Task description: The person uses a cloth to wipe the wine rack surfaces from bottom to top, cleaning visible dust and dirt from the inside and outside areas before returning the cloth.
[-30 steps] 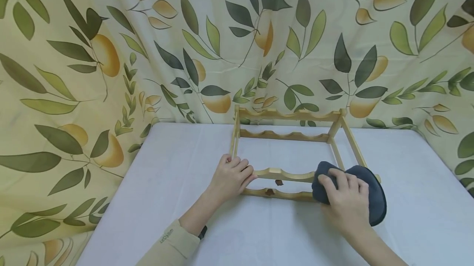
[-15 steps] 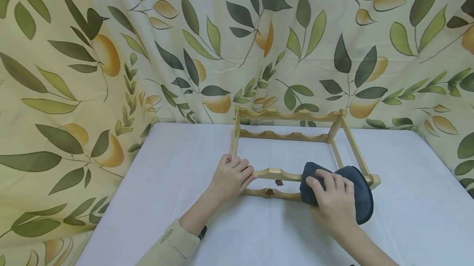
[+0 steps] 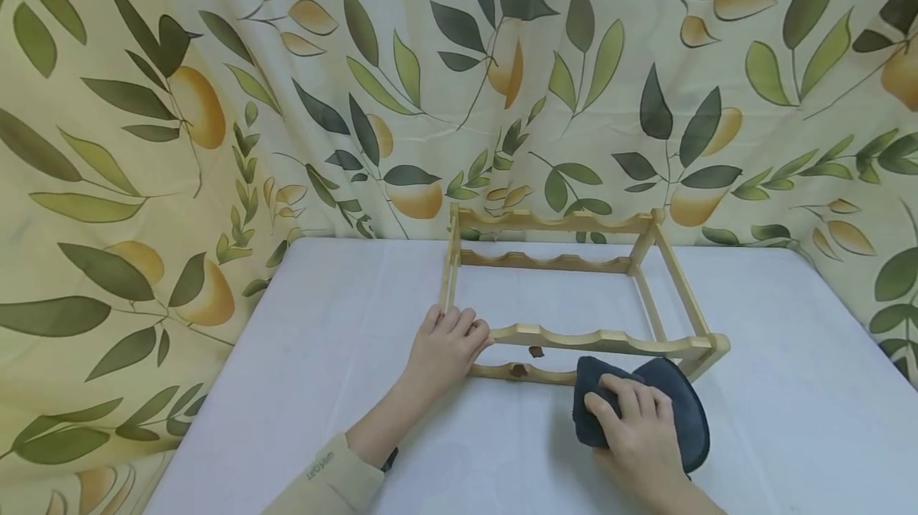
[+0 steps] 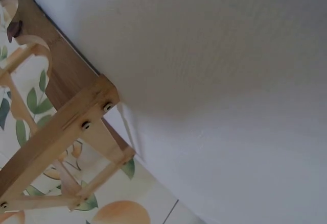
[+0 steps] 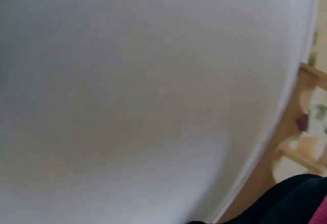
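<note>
A light wooden rack (image 3: 610,342) with scalloped rails stands on the white table in the head view. My left hand (image 3: 448,343) holds its near left corner, fingers curled over the upper rail. My right hand (image 3: 638,435) grips a folded dark blue cloth (image 3: 688,427) with a dark edge, just in front of the rack's near right part. The cloth covers the right end of the lower front rail. In the left wrist view, the rack's end post (image 4: 66,124) shows screw heads. A dark fold of the cloth (image 5: 291,198) and a pink patch appear in the right wrist view.
A small brown scrap (image 3: 536,351) shows between the front rails, and a brown spot (image 3: 518,371) marks the lower one. Behind the white-covered table (image 3: 344,292) hangs a curtain (image 3: 402,140) printed with leaves and fruit. The rack's back rails sit near it.
My right hand has moved the cloth left, then toward me off the upper front rail, uncovering that rail's right end. My left hand stays on the rack, which keeps its place.
</note>
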`<state>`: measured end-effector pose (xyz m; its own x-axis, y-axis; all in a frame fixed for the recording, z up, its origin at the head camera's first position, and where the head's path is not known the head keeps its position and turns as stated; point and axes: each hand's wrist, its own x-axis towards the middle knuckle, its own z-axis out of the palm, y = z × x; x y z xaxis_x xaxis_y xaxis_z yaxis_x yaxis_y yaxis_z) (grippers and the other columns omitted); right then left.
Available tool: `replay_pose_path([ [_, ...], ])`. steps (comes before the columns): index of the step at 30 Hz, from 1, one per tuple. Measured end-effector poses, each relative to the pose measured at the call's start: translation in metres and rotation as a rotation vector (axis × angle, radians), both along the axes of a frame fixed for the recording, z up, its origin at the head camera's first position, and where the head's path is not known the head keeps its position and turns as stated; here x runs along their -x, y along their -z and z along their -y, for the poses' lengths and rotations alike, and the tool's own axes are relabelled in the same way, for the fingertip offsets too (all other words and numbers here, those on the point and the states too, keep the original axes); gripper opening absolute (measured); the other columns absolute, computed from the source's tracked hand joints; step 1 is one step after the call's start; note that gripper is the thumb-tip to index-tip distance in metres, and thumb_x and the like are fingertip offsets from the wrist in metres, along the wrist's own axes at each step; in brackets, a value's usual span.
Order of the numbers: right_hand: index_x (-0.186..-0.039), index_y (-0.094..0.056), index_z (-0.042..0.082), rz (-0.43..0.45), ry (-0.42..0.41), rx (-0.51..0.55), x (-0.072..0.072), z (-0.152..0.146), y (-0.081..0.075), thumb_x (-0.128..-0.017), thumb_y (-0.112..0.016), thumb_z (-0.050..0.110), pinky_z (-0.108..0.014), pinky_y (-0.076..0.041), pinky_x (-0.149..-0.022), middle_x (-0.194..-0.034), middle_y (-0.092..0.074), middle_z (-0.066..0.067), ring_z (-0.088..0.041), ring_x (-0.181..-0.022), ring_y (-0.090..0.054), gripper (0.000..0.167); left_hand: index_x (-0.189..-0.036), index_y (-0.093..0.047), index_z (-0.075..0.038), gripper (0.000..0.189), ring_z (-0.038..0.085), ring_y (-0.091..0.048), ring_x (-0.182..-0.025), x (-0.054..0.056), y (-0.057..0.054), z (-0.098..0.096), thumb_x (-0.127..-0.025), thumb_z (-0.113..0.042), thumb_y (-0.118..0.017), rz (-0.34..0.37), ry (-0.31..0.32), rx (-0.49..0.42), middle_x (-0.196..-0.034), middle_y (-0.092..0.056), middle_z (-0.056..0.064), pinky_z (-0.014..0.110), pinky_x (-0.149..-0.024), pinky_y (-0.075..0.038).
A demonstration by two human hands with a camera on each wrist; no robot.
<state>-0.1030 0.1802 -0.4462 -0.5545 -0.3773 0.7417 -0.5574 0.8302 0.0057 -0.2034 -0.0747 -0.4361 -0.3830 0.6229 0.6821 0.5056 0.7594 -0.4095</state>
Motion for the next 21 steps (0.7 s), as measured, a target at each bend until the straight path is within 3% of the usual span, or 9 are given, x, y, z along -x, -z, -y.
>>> replay_pose_path([
  [2, -0.092, -0.053, 0.008, 0.056, -0.002, -0.036, 0.004, 0.001, 0.003, -0.076, -0.049, 0.018, -0.05, -0.033, -0.068, -0.099, -0.052, -0.022, -0.04, -0.083, -0.049, 0.019, -0.081, -0.052, -0.018, 0.039, 0.013, -0.042, -0.069, 0.0, 0.0, 0.0, -0.099, -0.039, -0.025, 0.004, -0.003, -0.004, -0.076, -0.046, -0.004, 0.033, -0.075, -0.033],
  [6, -0.098, -0.049, 0.012, 0.124, 0.001, -0.131, 0.014, 0.008, 0.007, -0.044, -0.079, 0.01, -0.05, -0.036, -0.07, -0.101, -0.051, -0.02, -0.038, -0.087, -0.05, 0.062, -0.08, -0.052, -0.018, 0.037, 0.013, -0.04, -0.067, 0.0, 0.001, 0.0, -0.099, -0.04, -0.028, 0.017, 0.01, -0.01, -0.076, -0.046, -0.004, 0.035, -0.075, -0.032],
  [8, -0.1, -0.047, 0.014, 0.131, -0.014, -0.186, 0.02, 0.014, 0.009, -0.039, -0.085, 0.012, -0.049, -0.039, -0.071, -0.102, -0.051, -0.018, -0.036, -0.087, -0.051, 0.071, -0.08, -0.052, -0.018, 0.036, 0.013, -0.04, -0.066, 0.0, 0.001, 0.001, -0.098, -0.04, -0.03, 0.023, 0.019, -0.019, -0.075, -0.045, -0.004, 0.035, -0.075, -0.031],
  [15, -0.1, -0.05, 0.016, 0.14, -0.111, -0.288, 0.04, 0.044, 0.015, -0.051, -0.083, 0.015, -0.047, -0.041, -0.072, -0.105, -0.05, -0.015, -0.031, -0.09, -0.049, 0.06, -0.081, -0.054, -0.019, 0.036, 0.013, -0.041, -0.066, 0.002, 0.001, 0.003, -0.098, -0.04, -0.03, 0.035, 0.022, -0.027, -0.076, -0.046, -0.004, 0.035, -0.075, -0.032],
  [21, -0.102, -0.048, 0.017, 0.193, -0.132, -0.351, 0.052, 0.057, 0.02, -0.059, -0.08, 0.017, -0.044, -0.039, -0.075, -0.108, -0.045, -0.012, -0.028, -0.092, -0.045, 0.054, -0.083, -0.056, -0.019, 0.038, 0.013, -0.043, -0.068, 0.002, 0.003, 0.002, -0.099, -0.04, -0.028, 0.039, 0.014, -0.027, -0.078, -0.048, -0.004, 0.036, -0.076, -0.032],
])
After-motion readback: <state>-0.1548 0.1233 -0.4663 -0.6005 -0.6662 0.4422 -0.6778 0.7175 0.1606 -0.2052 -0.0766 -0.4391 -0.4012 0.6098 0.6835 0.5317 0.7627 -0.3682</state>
